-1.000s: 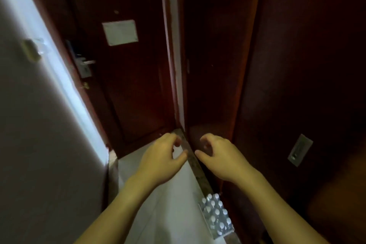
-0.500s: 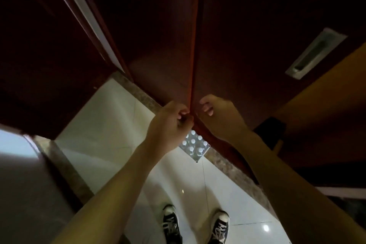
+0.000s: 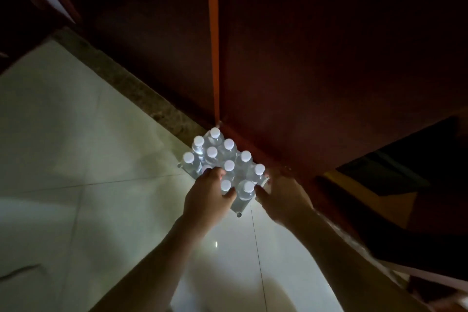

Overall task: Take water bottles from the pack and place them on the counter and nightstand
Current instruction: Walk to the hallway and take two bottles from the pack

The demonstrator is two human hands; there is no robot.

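A shrink-wrapped pack of clear water bottles (image 3: 218, 155) with white caps stands on the pale floor, pushed against a dark red wooden panel. My left hand (image 3: 207, 199) lies on the pack's near left part, thumb and fingers curled around one bottle whose cap (image 3: 225, 185) shows between them. My right hand (image 3: 285, 197) holds the pack's near right corner, thumb against the wrap by the nearest bottle (image 3: 247, 189). The bottle bodies under both hands are hidden.
Glossy pale floor tiles (image 3: 76, 159) fill the left and bottom. A brown stone threshold strip (image 3: 126, 83) runs diagonally along the dark red wooden panels (image 3: 316, 58). A dark opening with a yellowish surface (image 3: 379, 185) lies at the right. The scene is dim.
The view has dropped toward the floor and closer to the pack. Both hands moved down from in front of the wooden panel onto the pack.
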